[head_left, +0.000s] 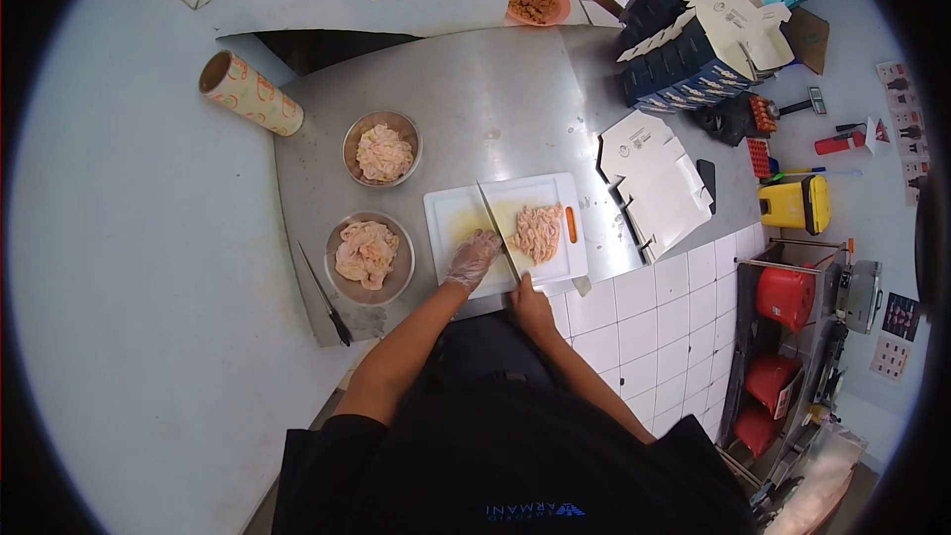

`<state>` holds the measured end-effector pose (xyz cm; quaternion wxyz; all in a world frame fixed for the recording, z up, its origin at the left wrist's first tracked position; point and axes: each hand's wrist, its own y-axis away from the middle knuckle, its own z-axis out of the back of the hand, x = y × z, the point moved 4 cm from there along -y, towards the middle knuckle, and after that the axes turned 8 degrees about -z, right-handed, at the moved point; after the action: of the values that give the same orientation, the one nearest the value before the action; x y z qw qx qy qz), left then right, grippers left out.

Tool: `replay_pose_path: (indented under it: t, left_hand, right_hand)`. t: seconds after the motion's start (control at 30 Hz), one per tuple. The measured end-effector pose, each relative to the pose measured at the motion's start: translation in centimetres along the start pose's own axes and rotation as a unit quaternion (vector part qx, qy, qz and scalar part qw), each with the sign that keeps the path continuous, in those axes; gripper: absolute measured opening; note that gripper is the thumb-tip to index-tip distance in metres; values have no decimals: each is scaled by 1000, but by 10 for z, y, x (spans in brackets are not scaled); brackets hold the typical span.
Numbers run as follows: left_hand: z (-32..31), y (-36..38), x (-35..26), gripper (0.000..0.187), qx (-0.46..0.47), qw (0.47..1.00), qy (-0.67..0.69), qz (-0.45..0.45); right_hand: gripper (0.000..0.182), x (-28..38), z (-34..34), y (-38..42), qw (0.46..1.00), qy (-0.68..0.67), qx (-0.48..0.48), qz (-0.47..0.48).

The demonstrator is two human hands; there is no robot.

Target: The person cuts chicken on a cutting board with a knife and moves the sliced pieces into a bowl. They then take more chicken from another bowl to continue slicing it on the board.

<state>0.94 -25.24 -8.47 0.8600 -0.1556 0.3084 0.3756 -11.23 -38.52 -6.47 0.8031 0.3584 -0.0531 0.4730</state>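
My right hand (533, 309) is wrapped around the handle of a long kitchen knife (492, 210), whose blade crosses a white cutting board (446, 206). In a clear plastic glove, my left hand (475, 258) rests on the board just left of the blade, fingers curled; whatever is under them is hidden. Right of the blade lies a pile of chopped raw chicken (538, 233). Two metal bowls stand left of the board: the far one holds cut raw chicken pieces (383, 153), the near one larger raw chicken pieces (367, 254).
A second knife (325, 295) lies at the steel table's left edge, below a patterned roll (252, 93). Flat white cardboard (654, 178) and a dark phone (706, 184) lie to the right. Stacked boxes (693, 54) stand at the back right, a pink bowl (537, 0) behind.
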Motion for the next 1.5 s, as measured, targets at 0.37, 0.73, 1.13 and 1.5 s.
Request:
replay_pose_path:
  t: [0.37,0.73,1.13,1.5]
  left_hand:
    - [-3,0,2,18,-23,999,-2,-29]
    - [-2,-10,6,20,29,999,-32,6]
    - [23,19,2,32,-71,983,61,155]
    - [51,32,2,27,-248,833,447,212]
  right_hand:
    - [38,34,6,-46,999,5,-14,48]
    - [25,54,15,-59,994,-13,-53,94]
    - [25,-20,29,18,998,21,-63,3]
    - [25,-21,34,24,999,-21,-36,15]
